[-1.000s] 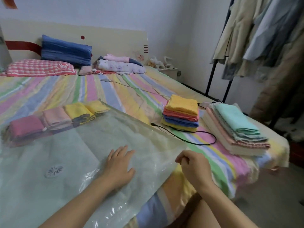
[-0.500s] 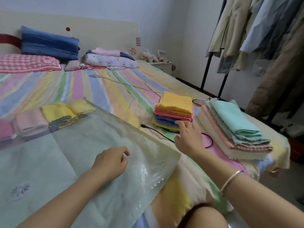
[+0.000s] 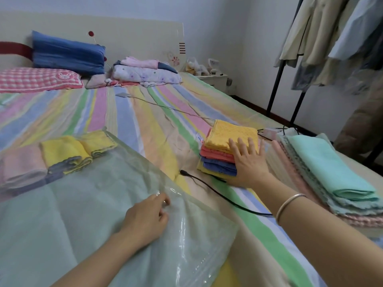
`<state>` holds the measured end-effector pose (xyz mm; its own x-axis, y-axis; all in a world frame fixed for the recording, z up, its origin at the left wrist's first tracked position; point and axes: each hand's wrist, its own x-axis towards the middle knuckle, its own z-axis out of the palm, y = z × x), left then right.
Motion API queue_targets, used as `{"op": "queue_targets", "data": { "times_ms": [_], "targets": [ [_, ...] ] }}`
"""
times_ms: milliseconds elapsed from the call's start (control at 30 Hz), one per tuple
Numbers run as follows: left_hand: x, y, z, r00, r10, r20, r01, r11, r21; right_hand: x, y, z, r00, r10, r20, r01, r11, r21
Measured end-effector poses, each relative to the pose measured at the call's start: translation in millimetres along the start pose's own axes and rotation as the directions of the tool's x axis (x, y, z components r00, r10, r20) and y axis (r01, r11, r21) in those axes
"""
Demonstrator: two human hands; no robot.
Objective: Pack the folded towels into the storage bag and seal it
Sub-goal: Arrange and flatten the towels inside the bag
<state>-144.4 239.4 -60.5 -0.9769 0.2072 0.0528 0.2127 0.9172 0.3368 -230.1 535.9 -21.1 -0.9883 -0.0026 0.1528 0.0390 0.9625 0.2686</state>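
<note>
A large translucent storage bag (image 3: 87, 204) lies on the bed at the near left. Several folded towels, yellow (image 3: 62, 154) and pink (image 3: 20, 162), sit inside at its far end. My left hand (image 3: 145, 220) rests on the bag and pinches its plastic near the open edge. A stack of small folded towels (image 3: 219, 154), yellow on top, then red and blue, lies to the right. My right hand (image 3: 246, 164) wraps the stack's near side, fingers spread on top and thumb low at its base. A pile of larger towels (image 3: 323, 166), mint on top, lies further right.
A black cable (image 3: 217, 193) runs across the striped sheet (image 3: 145, 125) between bag and stack. Pillows (image 3: 66, 52) and folded bedding (image 3: 145, 73) lie at the headboard. A clothes rack (image 3: 277, 79) with hanging garments stands right of the bed, close to its edge.
My right hand left the bag's edge, reached right and closed over the small towel stack. My left hand went from flat on the bag to pinching its plastic.
</note>
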Motion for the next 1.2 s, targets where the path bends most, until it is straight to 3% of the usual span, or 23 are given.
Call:
{"op": "queue_targets", "data": {
  "times_ms": [100, 300, 533, 700, 900, 1067, 1200],
  "targets": [
    [2, -2, 3, 1.000, 0.015, -0.011, -0.015, 1.000, -0.005, 3, -13, 13, 1.000, -0.008, -0.030, 0.002, 0.987, -0.163],
    [3, -5, 4, 1.000, 0.028, 0.002, -0.028, 0.999, -0.025, 11, -21, 25, 0.996, -0.071, -0.051, 0.056, 0.966, -0.252],
    [0, -15, 0, 0.998, 0.045, 0.036, -0.042, 0.997, -0.067, 21, 27, 15, 0.974, -0.222, -0.036, 0.222, 0.975, -0.017],
    [0, -12, 2, 0.999, 0.026, 0.019, -0.025, 0.998, -0.065, 15, 4, 31, 0.989, -0.133, -0.058, 0.121, 0.977, -0.174],
    [-3, -12, 2, 1.000, 0.018, 0.022, -0.017, 0.997, -0.072, 18, -4, 30, 0.992, -0.072, -0.104, 0.050, 0.977, -0.207],
    [-3, -12, -1, 0.999, -0.011, 0.045, 0.015, 0.996, -0.092, 16, -3, 0, 0.993, -0.016, -0.116, 0.021, 0.999, 0.044],
    [-7, -11, -7, 0.997, -0.011, 0.074, 0.020, 0.992, -0.125, -17, -5, -35, 0.981, -0.117, -0.153, 0.132, 0.987, 0.091]
  ]
}}
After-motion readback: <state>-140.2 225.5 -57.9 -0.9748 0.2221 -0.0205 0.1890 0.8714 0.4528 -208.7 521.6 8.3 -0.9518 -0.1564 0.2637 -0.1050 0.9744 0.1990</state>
